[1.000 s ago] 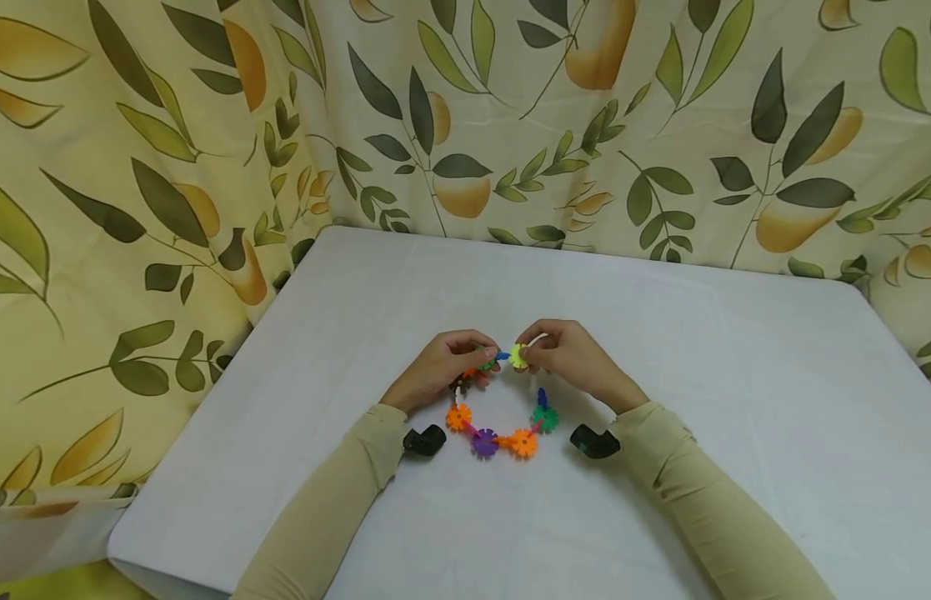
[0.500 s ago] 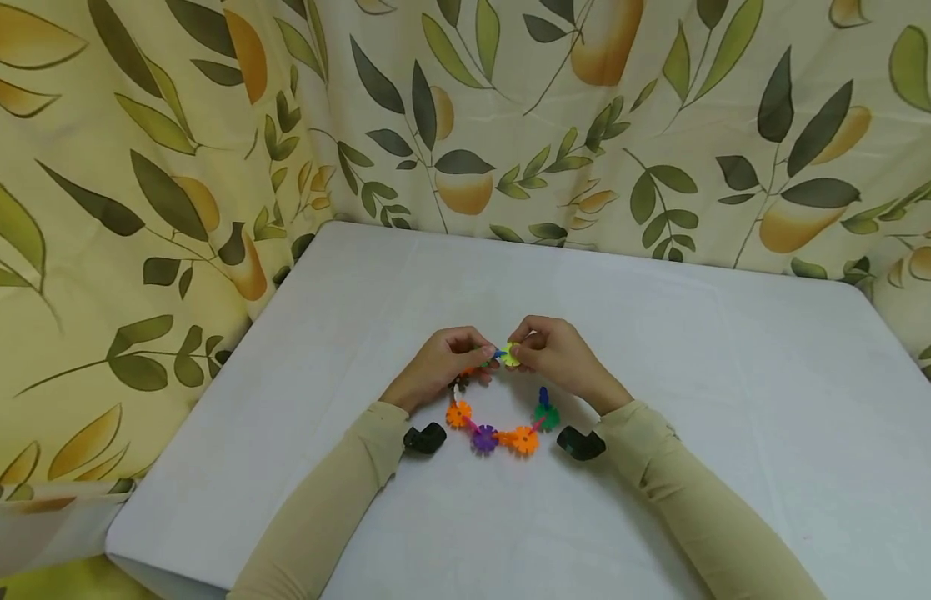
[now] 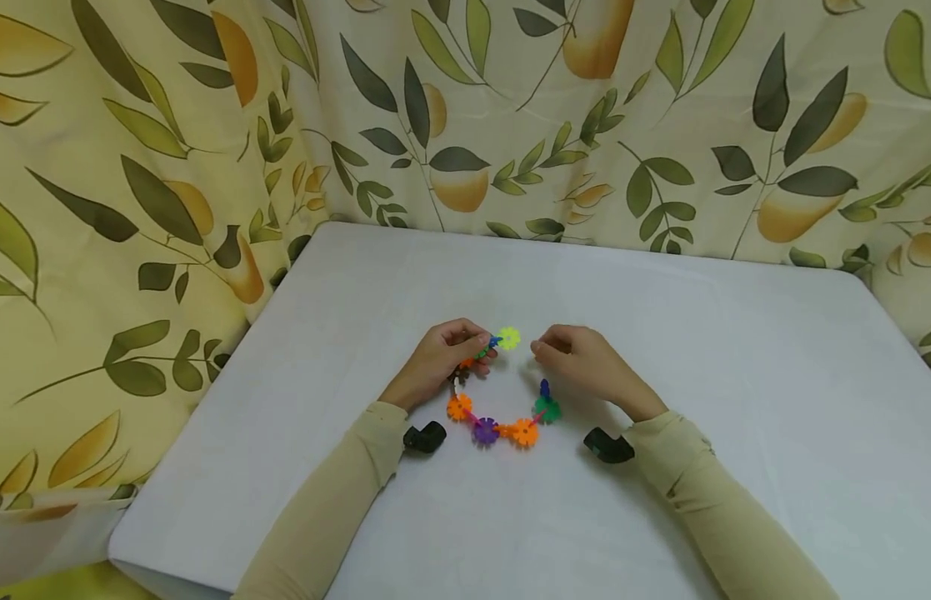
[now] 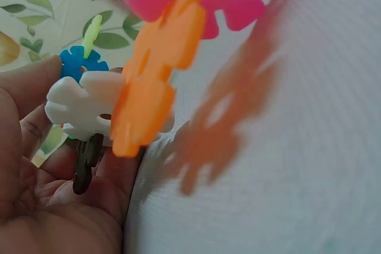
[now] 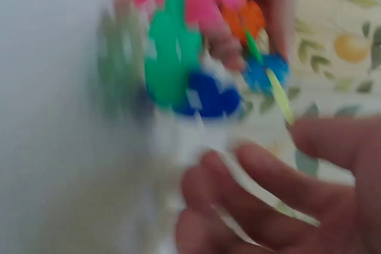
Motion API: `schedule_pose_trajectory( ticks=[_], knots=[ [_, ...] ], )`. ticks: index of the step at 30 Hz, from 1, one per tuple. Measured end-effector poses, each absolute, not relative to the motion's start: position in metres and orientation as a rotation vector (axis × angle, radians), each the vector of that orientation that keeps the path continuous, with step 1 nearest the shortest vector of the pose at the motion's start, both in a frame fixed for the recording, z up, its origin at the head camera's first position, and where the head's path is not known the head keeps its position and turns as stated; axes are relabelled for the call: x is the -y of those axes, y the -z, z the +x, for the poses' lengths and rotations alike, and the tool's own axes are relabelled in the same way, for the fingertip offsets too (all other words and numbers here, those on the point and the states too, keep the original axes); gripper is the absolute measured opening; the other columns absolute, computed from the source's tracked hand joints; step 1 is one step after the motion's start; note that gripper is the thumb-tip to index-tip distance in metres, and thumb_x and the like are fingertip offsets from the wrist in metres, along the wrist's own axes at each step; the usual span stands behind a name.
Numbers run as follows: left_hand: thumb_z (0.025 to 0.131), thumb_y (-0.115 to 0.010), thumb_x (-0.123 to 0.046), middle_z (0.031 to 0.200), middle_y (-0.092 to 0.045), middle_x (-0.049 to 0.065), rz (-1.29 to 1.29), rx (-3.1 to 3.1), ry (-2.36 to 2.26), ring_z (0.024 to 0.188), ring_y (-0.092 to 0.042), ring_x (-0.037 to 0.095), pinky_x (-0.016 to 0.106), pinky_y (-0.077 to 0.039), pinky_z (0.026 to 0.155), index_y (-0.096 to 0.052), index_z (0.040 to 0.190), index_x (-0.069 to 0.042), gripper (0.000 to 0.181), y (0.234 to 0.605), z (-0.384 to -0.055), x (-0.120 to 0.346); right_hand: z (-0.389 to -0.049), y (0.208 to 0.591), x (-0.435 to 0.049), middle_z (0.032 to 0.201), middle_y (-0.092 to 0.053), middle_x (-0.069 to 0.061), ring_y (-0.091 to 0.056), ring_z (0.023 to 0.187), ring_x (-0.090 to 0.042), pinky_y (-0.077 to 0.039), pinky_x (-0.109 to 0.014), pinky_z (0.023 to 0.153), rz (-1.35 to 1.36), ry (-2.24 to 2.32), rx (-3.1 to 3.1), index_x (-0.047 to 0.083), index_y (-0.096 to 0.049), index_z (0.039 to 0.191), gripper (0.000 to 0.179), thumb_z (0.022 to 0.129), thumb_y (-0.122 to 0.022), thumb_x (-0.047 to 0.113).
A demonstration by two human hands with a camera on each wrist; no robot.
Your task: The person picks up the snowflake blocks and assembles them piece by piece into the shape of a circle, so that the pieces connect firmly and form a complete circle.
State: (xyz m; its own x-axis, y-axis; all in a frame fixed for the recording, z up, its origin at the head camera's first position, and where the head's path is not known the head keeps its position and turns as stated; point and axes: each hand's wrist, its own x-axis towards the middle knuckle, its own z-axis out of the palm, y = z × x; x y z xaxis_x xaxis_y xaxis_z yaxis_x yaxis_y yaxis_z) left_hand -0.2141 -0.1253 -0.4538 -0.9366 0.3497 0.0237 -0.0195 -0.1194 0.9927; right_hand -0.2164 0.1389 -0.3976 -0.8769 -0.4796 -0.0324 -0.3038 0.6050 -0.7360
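A chain of notched plastic discs curves round on the table. My left hand (image 3: 438, 358) pinches its far left end near a blue disc (image 3: 495, 342), and a yellow disc (image 3: 508, 337) sticks out beyond. In the left wrist view a white disc (image 4: 77, 102), a dark disc (image 4: 87, 165) and an orange disc (image 4: 158, 69) stand by the palm. To the right of the yellow disc, my right hand (image 3: 585, 358) hovers with loosely bent fingers and appears to hold nothing. The chain's other end, a dark blue disc (image 3: 544, 389) on a green disc (image 3: 548, 409), lies below it.
Nearest me on the chain are a purple disc (image 3: 486, 431) and an orange disc (image 3: 524, 432). The white table (image 3: 660, 517) extends around both hands. A leaf-patterned curtain (image 3: 540, 125) hangs behind and to the left.
My right hand has let go of the yellow disc and drawn back to the right. The yellow disc stays on the chain's end, slightly farther from me. My left hand keeps its hold.
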Motion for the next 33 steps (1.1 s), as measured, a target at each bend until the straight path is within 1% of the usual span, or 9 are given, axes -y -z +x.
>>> schedule_pose_trajectory(
  ticks=[3, 7, 10, 14, 20, 23, 27, 30, 33],
  knots=[
    [0.110, -0.064, -0.016, 0.108, -0.076, 0.020, 0.363, -1.935, -2.126, 0.081, -0.076, 0.023, 0.036, -0.062, 0.087, -0.069, 0.120, 0.001, 0.020, 0.453, -0.214, 0.126, -0.214, 0.392, -0.152, 0.083, -0.064, -0.002, -0.055, 0.081, -0.022, -0.045, -0.036, 0.072, -0.665, 0.946, -2.596, 0.006, -0.073, 0.094, 0.034, 0.109, -0.062, 0.034],
    [0.111, -0.062, -0.019, 0.112, -0.075, 0.022, 0.336, -1.925, -2.118, 0.082, -0.076, 0.022, 0.038, -0.061, 0.091, -0.066, 0.124, 0.001, 0.024, 0.453, -0.215, 0.128, -0.211, 0.390, -0.160, 0.080, -0.062, 0.001, -0.052, 0.077, -0.020, -0.039, -0.034, 0.067, -0.714, 0.875, -2.506, 0.012, -0.074, 0.088, 0.033, 0.106, -0.067, 0.038],
    [0.112, -0.060, -0.017, 0.115, -0.073, 0.023, 0.320, -1.889, -2.129, 0.082, -0.076, 0.022, 0.038, -0.061, 0.091, -0.063, 0.125, 0.002, 0.024, 0.452, -0.216, 0.129, -0.209, 0.392, -0.158, 0.080, -0.064, 0.003, -0.052, 0.075, -0.018, -0.039, -0.032, 0.065, -0.773, 0.890, -2.471, 0.014, -0.075, 0.089, 0.025, 0.104, -0.071, 0.034],
    [0.112, -0.059, -0.014, 0.113, -0.073, 0.022, 0.315, -1.885, -2.111, 0.082, -0.076, 0.022, 0.036, -0.062, 0.088, -0.062, 0.120, 0.001, 0.018, 0.450, -0.216, 0.130, -0.211, 0.396, -0.154, 0.080, -0.064, 0.003, -0.055, 0.074, -0.018, -0.044, -0.032, 0.066, -0.830, 0.945, -2.507, 0.011, -0.074, 0.093, 0.013, 0.102, -0.071, 0.020],
    [0.110, -0.062, -0.011, 0.104, -0.072, 0.019, 0.333, -1.885, -2.042, 0.081, -0.074, 0.022, 0.035, -0.062, 0.085, -0.059, 0.108, 0.001, 0.013, 0.448, -0.214, 0.131, -0.213, 0.404, -0.151, 0.100, -0.074, -0.006, -0.067, 0.088, -0.022, -0.055, -0.036, 0.077, -0.834, 1.084, -2.592, 0.003, -0.075, 0.110, 0.012, 0.103, -0.067, 0.009],
    [0.110, -0.062, -0.014, 0.106, -0.071, 0.017, 0.345, -1.926, -1.992, 0.083, -0.071, 0.021, 0.033, -0.061, 0.085, -0.061, 0.112, 0.001, 0.015, 0.447, -0.213, 0.130, -0.213, 0.407, -0.149, 0.100, -0.074, -0.006, -0.066, 0.084, -0.021, -0.055, -0.033, 0.072, -0.854, 1.132, -2.614, 0.002, -0.074, 0.113, 0.013, 0.103, -0.066, 0.006],
    [0.111, -0.061, -0.019, 0.112, -0.072, 0.015, 0.356, -2.017, -1.913, 0.094, -0.071, 0.021, 0.031, -0.058, 0.088, -0.062, 0.125, 0.000, 0.023, 0.446, -0.212, 0.128, -0.213, 0.410, -0.145, 0.093, -0.071, -0.004, -0.060, 0.076, -0.019, -0.051, -0.029, 0.066, -0.888, 1.182, -2.621, 0.003, -0.074, 0.111, 0.011, 0.103, -0.067, 0.003],
    [0.111, -0.062, -0.020, 0.114, -0.074, 0.014, 0.371, -2.064, -1.865, 0.101, -0.072, 0.023, 0.032, -0.057, 0.093, -0.065, 0.131, 0.000, 0.028, 0.446, -0.212, 0.125, -0.212, 0.413, -0.142, 0.094, -0.071, -0.005, -0.058, 0.075, -0.020, -0.049, -0.029, 0.066, -0.907, 1.199, -2.631, 0.002, -0.075, 0.111, 0.012, 0.103, -0.067, 0.002],
    [0.111, -0.061, -0.020, 0.111, -0.075, 0.012, 0.399, -2.107, -1.815, 0.104, -0.071, 0.023, 0.033, -0.054, 0.097, -0.070, 0.129, 0.001, 0.028, 0.447, -0.211, 0.123, -0.210, 0.415, -0.141, 0.101, -0.073, -0.006, -0.058, 0.079, -0.020, -0.051, -0.030, 0.070, -0.934, 1.194, -2.649, 0.002, -0.076, 0.112, 0.012, 0.102, -0.068, 0.002]
  ],
)
